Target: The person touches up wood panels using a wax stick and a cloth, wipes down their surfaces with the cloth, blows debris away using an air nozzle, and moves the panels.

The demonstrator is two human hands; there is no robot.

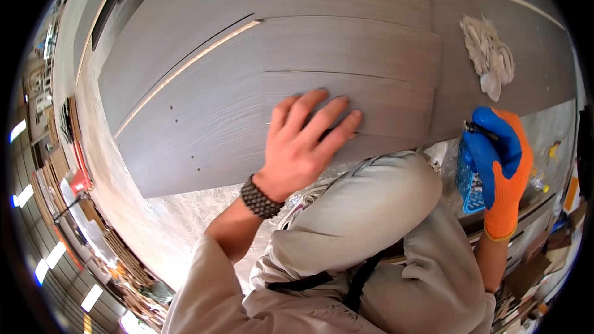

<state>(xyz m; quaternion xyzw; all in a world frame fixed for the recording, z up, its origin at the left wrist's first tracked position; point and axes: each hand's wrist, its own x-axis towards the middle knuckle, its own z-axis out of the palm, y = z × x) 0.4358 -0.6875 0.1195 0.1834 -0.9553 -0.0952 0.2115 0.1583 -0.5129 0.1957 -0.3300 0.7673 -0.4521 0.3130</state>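
My left hand (pixel 306 139), bare with a dark braided band at the wrist, lies on a stack of grey wood-grain boards (pixel 346 46). Its fingers are spread out on the top piece. My right hand (pixel 502 154) wears an orange knit glove with blue coated fingers. Those fingers are curled together over a blue plastic basket (pixel 473 201), and a small dark piece shows between thumb and forefinger, too little of it visible to name. A crumpled whitish rag (pixel 489 55) rests on the grey surface beyond the right hand.
Several small holes dot the left panel (pixel 185 142), and pale strips run along some board edges. My bent knee (pixel 396 179) is close under the boards' near edge. A clear bottle with a yellow cap (pixel 539 184) lies at the right. Stacked boards (pixel 62 185) line the far left.
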